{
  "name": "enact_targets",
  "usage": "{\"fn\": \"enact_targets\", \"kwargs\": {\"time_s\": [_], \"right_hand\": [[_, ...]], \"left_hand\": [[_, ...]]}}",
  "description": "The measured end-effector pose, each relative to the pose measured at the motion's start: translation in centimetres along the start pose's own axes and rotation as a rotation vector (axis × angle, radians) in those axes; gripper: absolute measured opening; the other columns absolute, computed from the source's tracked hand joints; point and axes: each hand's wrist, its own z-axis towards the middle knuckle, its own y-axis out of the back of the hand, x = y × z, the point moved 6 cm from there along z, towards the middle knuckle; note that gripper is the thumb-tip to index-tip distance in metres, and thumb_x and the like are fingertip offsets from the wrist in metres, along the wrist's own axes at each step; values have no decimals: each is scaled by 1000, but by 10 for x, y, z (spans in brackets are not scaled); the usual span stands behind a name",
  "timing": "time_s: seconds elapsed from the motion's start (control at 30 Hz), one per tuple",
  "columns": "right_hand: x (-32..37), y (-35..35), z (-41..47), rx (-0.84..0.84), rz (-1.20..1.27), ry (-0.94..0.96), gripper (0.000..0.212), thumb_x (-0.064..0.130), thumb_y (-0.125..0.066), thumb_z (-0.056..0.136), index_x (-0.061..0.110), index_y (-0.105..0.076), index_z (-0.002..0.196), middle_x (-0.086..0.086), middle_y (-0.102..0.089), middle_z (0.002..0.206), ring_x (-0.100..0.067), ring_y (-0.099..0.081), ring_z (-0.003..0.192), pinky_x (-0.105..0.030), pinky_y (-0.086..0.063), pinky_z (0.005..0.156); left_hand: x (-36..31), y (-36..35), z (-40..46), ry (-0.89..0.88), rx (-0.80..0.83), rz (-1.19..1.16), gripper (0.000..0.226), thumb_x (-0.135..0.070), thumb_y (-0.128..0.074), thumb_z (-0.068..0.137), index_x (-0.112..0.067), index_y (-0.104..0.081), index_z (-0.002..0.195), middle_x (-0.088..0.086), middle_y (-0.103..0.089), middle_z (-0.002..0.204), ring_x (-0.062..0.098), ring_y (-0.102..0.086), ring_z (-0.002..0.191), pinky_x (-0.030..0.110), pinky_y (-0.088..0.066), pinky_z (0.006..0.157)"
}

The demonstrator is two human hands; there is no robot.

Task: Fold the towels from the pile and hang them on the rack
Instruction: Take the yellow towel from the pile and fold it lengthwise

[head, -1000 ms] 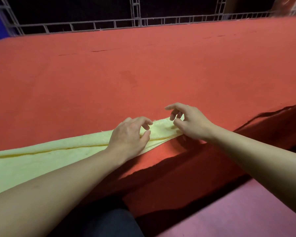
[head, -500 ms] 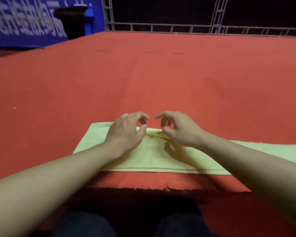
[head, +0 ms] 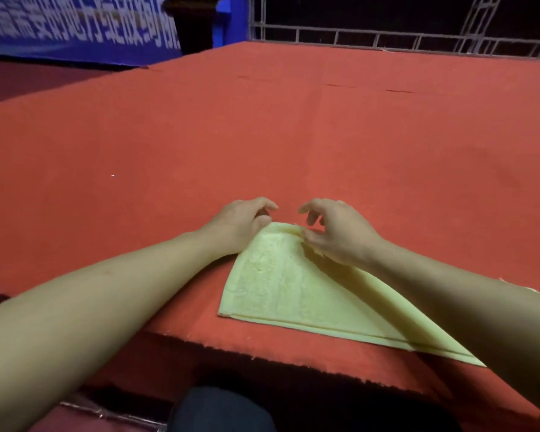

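Big red table (head: 262, 145) spreads out ahead of my fingers, far past their reach, with a metal railing (head: 387, 39) along its back edge and a blue banner (head: 75, 26) off beyond my left. No rack in sight, no pile in sight either, so hanging waits.

Closer in, the yellow towel (head: 281, 288) lies flat on the near part of the table, under and behind my fingertips, running back toward me and off under my right forearm. It looks doubled over, two layers showing along the near edge.

Now the hands. My left hand (head: 240, 222) has fingers curled, thumb and fingertips pinching the towel's far left corner. My right hand (head: 337, 232) sits just beside it, thumb pressing the top edge while the other fingers arch above the cloth; whether they grip it I cannot tell.

So I'm mid-fold, I reckon, squaring up the far corner. Next move, as I judge it: get a firm pinch with both hands, carry this end across to meet the other, and keep the edges lined up so the layers don't slide apart.
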Motion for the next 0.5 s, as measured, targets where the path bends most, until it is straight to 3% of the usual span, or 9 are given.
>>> {"fn": "enact_targets", "kwargs": {"time_s": [0.1,0.3,0.5], "right_hand": [[2,-3,2,7,-3,-19,39,32,-60,87,28,-57,127,12,-61,101,-15,-53,100,-34,-49,85],[3,-8,3,22,-63,-52,37,30,-57,89,31,-55,127,13,-62,101,-15,-54,99,-37,-50,81],[10,0,-4,-14,27,-27,39,20,-58,92,28,-54,129,14,-66,94,-7,-57,78,-30,-47,70]], "left_hand": [[1,1,0,-28,5,40,29,-24,-54,98,-29,-58,127,-15,-63,99,10,-52,103,23,-33,86],[0,5,-1,-62,36,96,31,-27,-55,99,-29,-55,130,-12,-62,104,10,-49,104,24,-33,86],[-4,32,-21,-132,-185,-74,29,-20,-63,94,-29,-59,122,-15,-64,94,8,-60,96,33,-47,94]]}}
